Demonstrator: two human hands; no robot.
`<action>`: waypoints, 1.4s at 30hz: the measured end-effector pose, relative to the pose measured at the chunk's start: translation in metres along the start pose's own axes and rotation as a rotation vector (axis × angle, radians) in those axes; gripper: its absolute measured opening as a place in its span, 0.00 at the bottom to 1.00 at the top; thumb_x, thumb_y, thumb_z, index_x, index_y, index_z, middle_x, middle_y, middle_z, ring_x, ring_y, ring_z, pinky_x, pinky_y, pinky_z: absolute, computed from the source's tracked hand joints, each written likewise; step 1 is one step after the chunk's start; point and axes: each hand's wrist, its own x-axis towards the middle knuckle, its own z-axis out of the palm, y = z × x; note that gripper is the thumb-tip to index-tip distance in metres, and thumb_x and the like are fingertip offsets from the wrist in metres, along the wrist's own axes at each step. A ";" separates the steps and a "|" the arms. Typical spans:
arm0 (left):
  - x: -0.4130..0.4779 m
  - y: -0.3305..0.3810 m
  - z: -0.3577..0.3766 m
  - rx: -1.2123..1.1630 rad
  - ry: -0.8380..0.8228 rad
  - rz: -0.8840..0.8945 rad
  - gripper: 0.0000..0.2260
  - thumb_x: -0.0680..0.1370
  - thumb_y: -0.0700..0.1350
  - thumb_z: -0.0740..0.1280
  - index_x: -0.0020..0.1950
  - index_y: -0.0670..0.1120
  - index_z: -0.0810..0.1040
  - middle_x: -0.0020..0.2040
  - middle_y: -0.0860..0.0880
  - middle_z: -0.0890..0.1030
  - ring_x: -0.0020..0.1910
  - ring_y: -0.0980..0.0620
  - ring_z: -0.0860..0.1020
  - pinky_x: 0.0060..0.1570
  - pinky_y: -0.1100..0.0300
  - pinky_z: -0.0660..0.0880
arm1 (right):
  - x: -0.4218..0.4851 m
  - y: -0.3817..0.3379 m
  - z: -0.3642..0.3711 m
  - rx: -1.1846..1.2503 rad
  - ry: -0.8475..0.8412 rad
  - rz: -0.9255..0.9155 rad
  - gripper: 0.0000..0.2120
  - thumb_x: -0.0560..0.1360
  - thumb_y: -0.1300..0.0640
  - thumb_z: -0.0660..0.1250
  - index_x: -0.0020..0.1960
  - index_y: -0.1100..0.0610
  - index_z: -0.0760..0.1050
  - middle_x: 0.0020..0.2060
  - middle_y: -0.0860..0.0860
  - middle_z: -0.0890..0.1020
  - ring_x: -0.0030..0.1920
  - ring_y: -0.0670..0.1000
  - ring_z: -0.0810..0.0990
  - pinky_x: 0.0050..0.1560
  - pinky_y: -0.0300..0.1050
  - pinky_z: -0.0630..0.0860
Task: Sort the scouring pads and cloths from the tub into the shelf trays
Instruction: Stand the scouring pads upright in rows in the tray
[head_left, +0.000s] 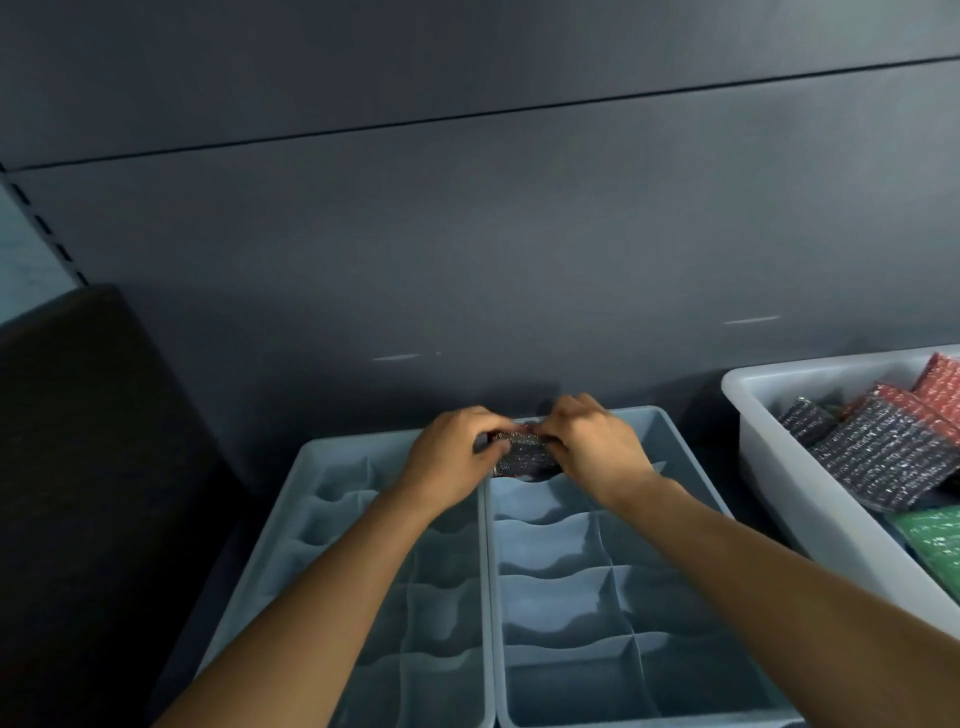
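- Your left hand (452, 457) and right hand (597, 447) both pinch one dark glittery pad (522, 452), fingers curled over its two ends.
- The pad is at the far end of the right tray (670, 431), over its far-left compartment, just beside the left tray (311, 462).
- Cannot tell if the pad touches the compartment floor.
- The white tub (753, 405) stands to your right, apart from the trays.
- In the tub: black pads (883, 457), red pads (904, 400), a green pad (935, 540).
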 end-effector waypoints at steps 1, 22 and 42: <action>0.000 0.002 0.002 0.083 -0.008 0.004 0.10 0.75 0.45 0.70 0.56 0.53 0.83 0.50 0.54 0.83 0.50 0.53 0.79 0.50 0.53 0.76 | 0.002 -0.002 0.003 -0.040 -0.037 0.002 0.13 0.78 0.59 0.60 0.59 0.51 0.79 0.53 0.53 0.76 0.57 0.55 0.72 0.45 0.48 0.74; 0.057 0.252 0.089 -0.124 -0.146 0.286 0.18 0.76 0.51 0.69 0.65 0.48 0.77 0.60 0.51 0.81 0.60 0.52 0.77 0.60 0.59 0.71 | -0.150 0.187 -0.171 -0.074 0.065 0.648 0.16 0.74 0.51 0.68 0.60 0.54 0.77 0.58 0.55 0.80 0.60 0.59 0.76 0.58 0.49 0.72; 0.028 0.236 0.063 -0.597 0.147 -0.030 0.06 0.80 0.46 0.65 0.56 0.47 0.75 0.49 0.54 0.81 0.47 0.62 0.79 0.51 0.65 0.74 | -0.155 0.146 -0.189 -0.129 0.379 0.599 0.13 0.81 0.48 0.53 0.49 0.58 0.65 0.40 0.58 0.77 0.44 0.64 0.78 0.39 0.51 0.66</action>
